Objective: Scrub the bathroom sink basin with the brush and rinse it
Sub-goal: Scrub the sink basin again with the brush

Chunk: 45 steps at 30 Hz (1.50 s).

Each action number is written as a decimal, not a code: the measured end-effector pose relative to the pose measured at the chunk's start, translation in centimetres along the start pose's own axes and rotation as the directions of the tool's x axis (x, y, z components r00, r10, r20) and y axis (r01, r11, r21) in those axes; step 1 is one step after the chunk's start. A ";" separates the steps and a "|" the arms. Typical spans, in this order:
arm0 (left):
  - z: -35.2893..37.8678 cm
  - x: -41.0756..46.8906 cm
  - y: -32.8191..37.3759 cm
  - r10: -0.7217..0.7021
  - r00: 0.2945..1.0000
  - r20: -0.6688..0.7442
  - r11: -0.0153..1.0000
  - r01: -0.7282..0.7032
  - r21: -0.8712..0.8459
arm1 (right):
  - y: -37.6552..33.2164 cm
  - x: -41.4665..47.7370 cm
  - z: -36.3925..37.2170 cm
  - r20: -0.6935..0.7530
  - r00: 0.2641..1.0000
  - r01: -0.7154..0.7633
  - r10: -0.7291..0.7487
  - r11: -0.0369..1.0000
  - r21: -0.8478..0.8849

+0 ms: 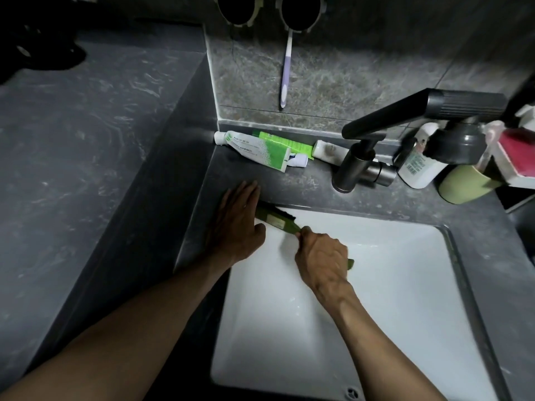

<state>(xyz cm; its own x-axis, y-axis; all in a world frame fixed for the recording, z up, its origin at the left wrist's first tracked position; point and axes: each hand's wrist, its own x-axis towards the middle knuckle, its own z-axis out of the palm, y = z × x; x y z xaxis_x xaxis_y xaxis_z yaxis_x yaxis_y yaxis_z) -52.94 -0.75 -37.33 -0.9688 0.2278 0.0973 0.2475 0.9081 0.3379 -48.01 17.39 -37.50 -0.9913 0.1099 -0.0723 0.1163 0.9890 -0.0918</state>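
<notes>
Support comes from the left hand [237,224], laid flat with straight fingers pressed together on the dark stone countertop [289,180] at the far-left corner of the sink, most likely bracing the body for a firm scrub. Beyond it, toothpaste tubes [254,149] lie along the far wall, well apart from the action. Just right of that flat hand, the green scrubbing brush [276,220] sits with its dark bristles against the far-left rim of the white basin [390,285]. The brush's far end is tucked behind the hand and the thumb lies just beside it. Now the right hand [321,260]: fingers curled tight around the brush handle, the handle's tip poking out on the fist's right side. It's held low, I'd judge, so the bristles bite into that corner. So this looks like the scrubbing stage, with the rest of the basin, nearer and to the right, probably yet to be covered. Farther right, the dark faucet [376,149] stands on the far ledge with no stream visible, so rinsing looks not yet begun. A white bottle [419,166] and a pale green cup [466,183] crowd the far right.
</notes>
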 end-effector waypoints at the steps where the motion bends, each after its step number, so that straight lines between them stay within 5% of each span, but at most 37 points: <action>1: 0.0 0.0 0.1 0.002 1.000 0.007 1.000 -0.002 0.003 | 1.2 -0.6 0.2 0.015 0.997 -0.075 0.075 0.997 0.006; 5: 0.0 0.1 0.1 -0.015 1.000 -0.008 1.000 0.016 0.020 | 4.7 -3.7 1.0 0.035 0.976 -0.217 0.215 0.975 0.048; 11: 0.4 0.2 0.1 -0.019 1.000 0.009 0.999 0.018 0.034 | -0.9 1.1 0.3 -0.024 0.993 0.115 -0.117 0.991 -0.067; 15: 0.2 0.3 0.1 -0.013 1.000 0.004 1.000 0.012 0.018 | 4.3 -1.4 1.2 0.070 0.986 -0.149 0.154 0.986 -0.071; 19: 0.3 0.4 0.0 0.001 1.000 -0.016 1.000 -0.001 0.032 | 9.8 -4.5 4.5 0.402 0.833 -0.451 0.380 0.888 0.093; 23: 0.3 0.3 0.2 -0.007 1.000 -0.010 1.000 0.007 0.030 | 9.9 -4.2 4.7 0.713 0.628 -0.709 0.311 0.606 0.361; 25: 0.5 0.4 0.1 -0.009 1.000 -0.012 0.999 0.009 0.040 | 8.9 -3.5 3.9 0.794 0.566 -0.735 0.224 0.573 0.363; 27: 0.5 0.4 0.1 -0.012 1.000 -0.006 0.999 0.012 0.049 | 7.7 -2.6 4.0 0.707 0.674 -0.582 0.215 0.743 0.329; 30: 0.4 0.3 0.1 -0.009 1.000 -0.002 0.999 0.009 0.048 | 4.7 -1.3 4.1 0.328 0.935 -0.184 0.137 0.976 0.114; 34: 0.8 0.6 -0.1 0.002 1.000 -0.031 0.999 -0.001 0.047 | 0.2 0.5 3.1 -0.004 0.995 0.104 -0.104 0.995 -0.001; 38: 0.9 0.5 -0.1 0.006 1.000 -0.023 0.999 -0.005 0.038 | 0.3 0.7 2.5 -0.014 0.996 0.089 -0.090 0.995 -0.032; 45: 0.6 0.4 0.0 0.009 0.999 -0.037 0.997 -0.007 0.075 | 9.1 -1.4 5.4 0.204 0.955 -0.198 0.215 0.975 -0.100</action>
<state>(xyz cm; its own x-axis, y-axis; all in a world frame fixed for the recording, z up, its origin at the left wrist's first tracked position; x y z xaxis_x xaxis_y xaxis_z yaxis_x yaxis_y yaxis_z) -53.33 -0.50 -37.85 -0.9654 0.2230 0.1354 0.2523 0.9303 0.2664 -45.28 25.71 -43.62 -0.9091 0.2974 -0.2918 0.3039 0.9524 0.0239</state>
